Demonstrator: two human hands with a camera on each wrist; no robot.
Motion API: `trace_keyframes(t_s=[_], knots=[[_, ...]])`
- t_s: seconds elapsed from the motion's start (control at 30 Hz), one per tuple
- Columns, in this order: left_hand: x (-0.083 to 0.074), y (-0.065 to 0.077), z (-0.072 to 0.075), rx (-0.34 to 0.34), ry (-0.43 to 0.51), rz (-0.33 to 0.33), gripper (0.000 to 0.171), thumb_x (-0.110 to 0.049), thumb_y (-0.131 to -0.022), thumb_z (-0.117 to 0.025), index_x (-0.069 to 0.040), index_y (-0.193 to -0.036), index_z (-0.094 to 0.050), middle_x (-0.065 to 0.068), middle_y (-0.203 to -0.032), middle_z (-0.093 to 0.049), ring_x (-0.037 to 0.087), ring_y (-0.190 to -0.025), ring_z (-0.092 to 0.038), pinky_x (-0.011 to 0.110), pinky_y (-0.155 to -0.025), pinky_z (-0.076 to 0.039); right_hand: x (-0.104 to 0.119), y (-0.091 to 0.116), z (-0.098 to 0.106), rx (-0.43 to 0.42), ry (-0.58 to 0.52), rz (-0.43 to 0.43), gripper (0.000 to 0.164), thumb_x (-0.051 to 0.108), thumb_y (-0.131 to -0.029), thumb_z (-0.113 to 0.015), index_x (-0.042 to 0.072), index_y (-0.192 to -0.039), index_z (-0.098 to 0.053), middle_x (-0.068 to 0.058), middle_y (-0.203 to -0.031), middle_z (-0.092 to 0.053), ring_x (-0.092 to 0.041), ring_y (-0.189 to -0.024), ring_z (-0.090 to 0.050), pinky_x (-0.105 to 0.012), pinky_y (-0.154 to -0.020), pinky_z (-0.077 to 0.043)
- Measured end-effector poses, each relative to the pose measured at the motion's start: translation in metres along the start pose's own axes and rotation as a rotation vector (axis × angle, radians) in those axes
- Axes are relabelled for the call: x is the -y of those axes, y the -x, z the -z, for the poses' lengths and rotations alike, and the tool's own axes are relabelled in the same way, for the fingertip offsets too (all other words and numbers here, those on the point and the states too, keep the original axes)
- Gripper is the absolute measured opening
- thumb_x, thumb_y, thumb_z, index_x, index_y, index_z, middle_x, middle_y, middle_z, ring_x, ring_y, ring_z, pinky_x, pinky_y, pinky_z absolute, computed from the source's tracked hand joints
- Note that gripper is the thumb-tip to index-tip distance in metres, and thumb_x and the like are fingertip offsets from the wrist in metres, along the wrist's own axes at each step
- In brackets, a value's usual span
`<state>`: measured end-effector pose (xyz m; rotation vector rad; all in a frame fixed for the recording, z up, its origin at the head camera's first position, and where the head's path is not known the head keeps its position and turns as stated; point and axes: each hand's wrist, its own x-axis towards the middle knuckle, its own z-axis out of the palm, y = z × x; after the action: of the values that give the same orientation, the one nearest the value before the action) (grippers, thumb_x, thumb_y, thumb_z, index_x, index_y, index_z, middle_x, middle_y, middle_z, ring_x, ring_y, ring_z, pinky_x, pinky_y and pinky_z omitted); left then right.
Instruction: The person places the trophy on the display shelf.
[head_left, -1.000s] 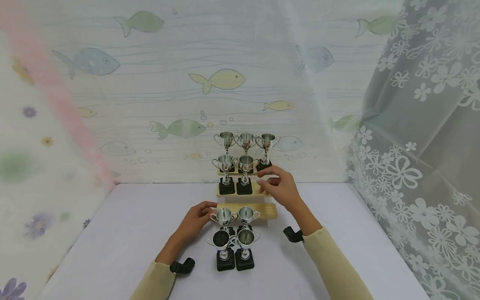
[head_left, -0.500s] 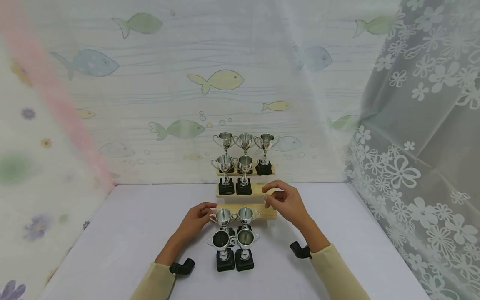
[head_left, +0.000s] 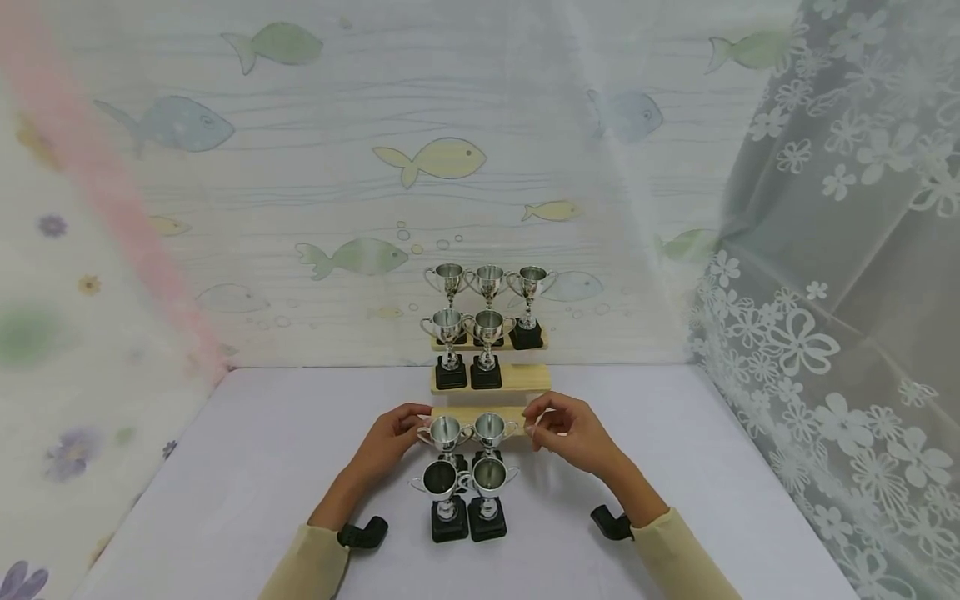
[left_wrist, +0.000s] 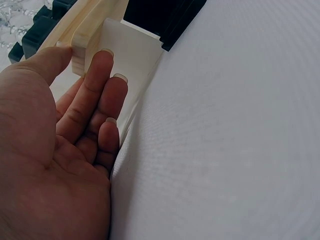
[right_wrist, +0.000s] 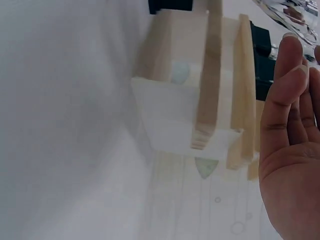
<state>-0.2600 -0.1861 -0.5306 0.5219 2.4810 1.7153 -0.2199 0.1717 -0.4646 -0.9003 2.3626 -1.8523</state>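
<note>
A tiered stand of pale wooden boards on white end panels rises in the middle of the table. My left hand [head_left: 393, 437] holds the left end of its lowest board [left_wrist: 79, 64], thumb on the board's end and fingers curled beside the white panel. My right hand [head_left: 573, 429] is at that board's right end, loosely bent and holding nothing. Three silver trophies [head_left: 528, 287] stand on the top board and two silver trophies [head_left: 487, 329] at the left of the middle board [head_left: 525, 377]. In front are two rows of two silver trophies [head_left: 487, 479] with black bases.
The stand rests on a white-covered table [head_left: 300, 417]. Behind it hangs a fish-patterned curtain [head_left: 300, 167], and a sheer flowered curtain [head_left: 810, 350] drapes along the right side. Each wrist wears a black camera mount [head_left: 363, 533].
My right hand has moved down and toward me, from beside the middle board to the lowest board's right end. My left hand has stayed at the left end. The trophies stand unmoved.
</note>
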Motion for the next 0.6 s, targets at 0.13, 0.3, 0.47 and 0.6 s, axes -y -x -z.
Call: trace_keyframes(t_s=[0.13,0.3,0.47,0.6], knots=[[0.0,0.0,0.001,0.001,0.003,0.005,0.031,-0.008,-0.107,-0.062,-0.003,-0.138,-0.065,0.005,-0.098,-0.077,0.012,-0.09,-0.066,0.024,-0.081,-0.047,-0.007,0.0,-0.006,0.048,0.003,0.001,0.024,-0.005,-0.095,-0.071,0.0,-0.119,-0.068,-0.02,-0.103,-0.068,-0.029,-0.076,-0.073,-0.045,-0.07,-0.062],[-0.001,0.0,0.001,0.006,0.005,-0.001,0.032,-0.01,-0.108,-0.062,-0.001,-0.138,-0.064,0.007,-0.099,-0.077,0.011,-0.089,-0.066,0.024,-0.079,-0.046,-0.016,-0.001,-0.016,0.126,-0.002,0.013,0.032,-0.002,-0.095,-0.075,0.0,-0.126,-0.067,-0.024,-0.113,-0.07,-0.027,-0.078,-0.076,-0.036,-0.07,-0.061],[-0.002,0.0,0.002,-0.003,0.0,-0.008,0.031,-0.011,-0.108,-0.063,-0.002,-0.137,-0.065,0.006,-0.098,-0.077,0.011,-0.088,-0.065,0.024,-0.079,-0.045,-0.019,-0.004,-0.024,0.123,0.024,-0.012,0.035,0.0,-0.092,-0.079,0.004,-0.126,-0.069,-0.022,-0.115,-0.071,-0.021,-0.084,-0.075,-0.03,-0.073,-0.059],[-0.001,-0.001,0.002,0.001,-0.004,-0.007,0.031,-0.011,-0.107,-0.063,-0.001,-0.137,-0.064,0.005,-0.099,-0.078,0.01,-0.089,-0.066,0.024,-0.079,-0.046,-0.022,-0.005,-0.032,0.131,0.043,-0.026,0.032,0.001,-0.092,-0.08,0.005,-0.122,-0.071,-0.022,-0.114,-0.071,-0.018,-0.089,-0.075,-0.029,-0.075,-0.059]])
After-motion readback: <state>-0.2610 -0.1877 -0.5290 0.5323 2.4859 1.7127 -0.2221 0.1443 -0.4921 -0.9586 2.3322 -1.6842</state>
